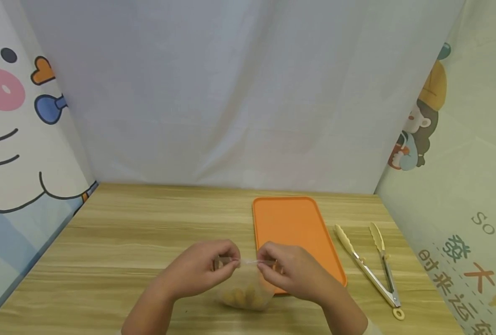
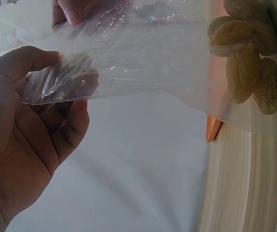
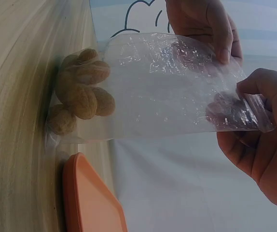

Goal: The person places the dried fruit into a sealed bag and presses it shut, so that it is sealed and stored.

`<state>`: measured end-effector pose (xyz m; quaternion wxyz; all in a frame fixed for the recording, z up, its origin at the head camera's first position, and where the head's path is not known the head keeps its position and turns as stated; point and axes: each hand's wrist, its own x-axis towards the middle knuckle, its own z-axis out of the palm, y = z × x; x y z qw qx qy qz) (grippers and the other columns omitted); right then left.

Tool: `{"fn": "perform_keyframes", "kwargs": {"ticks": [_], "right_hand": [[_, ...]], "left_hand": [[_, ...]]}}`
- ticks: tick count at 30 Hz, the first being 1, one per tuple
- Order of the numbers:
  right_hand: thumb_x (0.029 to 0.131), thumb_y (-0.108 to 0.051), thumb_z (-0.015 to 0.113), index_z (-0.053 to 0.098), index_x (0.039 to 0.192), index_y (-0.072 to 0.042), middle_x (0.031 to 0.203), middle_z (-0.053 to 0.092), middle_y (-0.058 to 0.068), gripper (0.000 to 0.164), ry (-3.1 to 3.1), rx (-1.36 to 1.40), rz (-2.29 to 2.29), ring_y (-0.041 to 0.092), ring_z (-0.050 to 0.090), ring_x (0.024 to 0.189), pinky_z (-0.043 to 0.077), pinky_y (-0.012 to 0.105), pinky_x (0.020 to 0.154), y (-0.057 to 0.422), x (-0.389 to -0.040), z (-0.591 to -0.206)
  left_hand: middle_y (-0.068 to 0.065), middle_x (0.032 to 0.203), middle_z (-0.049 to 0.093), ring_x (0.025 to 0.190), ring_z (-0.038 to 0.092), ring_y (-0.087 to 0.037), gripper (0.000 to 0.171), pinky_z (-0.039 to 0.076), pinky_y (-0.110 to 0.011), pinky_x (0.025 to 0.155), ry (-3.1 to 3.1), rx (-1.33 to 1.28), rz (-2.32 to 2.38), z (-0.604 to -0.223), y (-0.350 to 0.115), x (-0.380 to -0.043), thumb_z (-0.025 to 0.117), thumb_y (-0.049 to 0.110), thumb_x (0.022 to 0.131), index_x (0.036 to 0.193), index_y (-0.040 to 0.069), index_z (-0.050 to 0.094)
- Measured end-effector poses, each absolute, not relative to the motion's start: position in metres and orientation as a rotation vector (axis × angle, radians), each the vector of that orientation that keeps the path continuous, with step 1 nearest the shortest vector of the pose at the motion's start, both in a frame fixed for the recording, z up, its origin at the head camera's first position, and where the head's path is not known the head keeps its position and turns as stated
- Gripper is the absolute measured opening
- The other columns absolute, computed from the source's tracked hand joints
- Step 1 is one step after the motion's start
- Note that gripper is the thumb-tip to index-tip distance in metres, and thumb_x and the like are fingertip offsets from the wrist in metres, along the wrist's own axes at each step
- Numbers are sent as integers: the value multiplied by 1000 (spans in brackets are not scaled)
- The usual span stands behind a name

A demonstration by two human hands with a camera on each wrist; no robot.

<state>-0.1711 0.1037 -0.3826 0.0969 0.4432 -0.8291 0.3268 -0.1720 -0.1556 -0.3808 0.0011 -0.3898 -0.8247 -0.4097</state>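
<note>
A clear plastic bag (image 1: 244, 275) stands upright near the table's front, with several wrinkled brown walnuts (image 3: 80, 100) at its bottom. My left hand (image 1: 202, 270) pinches the left side of the bag's top edge between thumb and fingers. Opposite it, my right hand (image 1: 294, 272) pinches the right side of that edge, a short gap from the left. Between the two hands the edge looks pulled straight. Both wrist views show the bag's clear film (image 2: 153, 63) stretching from the fingers down to the walnuts.
An orange tray (image 1: 294, 223) lies just behind and right of the bag, partly covered by my right hand. Right of the tray, metal tongs (image 1: 373, 274) with cream tips lie spread on the wood-grain table (image 1: 147, 218). A pale curtain (image 1: 231, 93) hangs behind.
</note>
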Motion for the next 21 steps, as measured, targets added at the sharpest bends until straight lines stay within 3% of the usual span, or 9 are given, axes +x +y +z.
{"fn": "perform_keyframes", "kwargs": {"ticks": [12, 21], "right_hand": [[100, -18, 56, 61, 98, -18, 84, 65, -11, 4, -2448, 1313, 997, -5, 60, 71, 48, 9, 61, 102, -172, -384], [99, -17, 58, 61, 95, -15, 84, 66, -10, 5, -2406, 1323, 1001, -5, 60, 71, 47, 8, 60, 100, -170, -384]], "left_hand": [[16, 91, 65, 83, 63, 0, 6, 54, -25, 69, -2545, -1247, -1230, -379, -153, -171, 60, 16, 98, 95, 21, 59], [11, 92, 68, 86, 65, -1, 6, 53, -20, 69, -2530, -1253, -1196, -381, -150, -171, 61, 15, 96, 95, 21, 60]]}}
